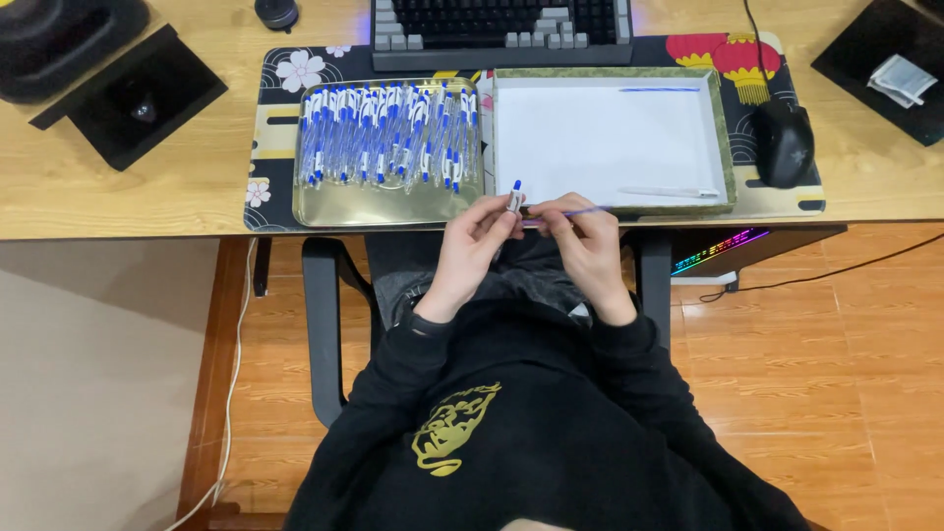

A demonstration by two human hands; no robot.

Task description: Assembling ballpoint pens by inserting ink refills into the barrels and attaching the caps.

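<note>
My left hand (479,239) holds a clear pen barrel with a blue cap (513,198), tilted upright at the desk's front edge. My right hand (580,236) pinches a thin blue refill (588,209) that points right from between its fingers. Both hands meet just below the desk edge, over my lap. A gold metal tray (324,208) at the left holds several blue-and-clear pens (388,133). A green-rimmed tray (725,138) lined white lies at the right, with one blue refill (659,89) near its far edge and a clear barrel (669,193) near its front.
A patterned desk mat (270,147) lies under both trays. A keyboard (501,29) sits behind them and a black mouse (784,143) to the right. Black stands (128,93) occupy the left corner, a black pad (875,59) the right. Chair arms flank my lap.
</note>
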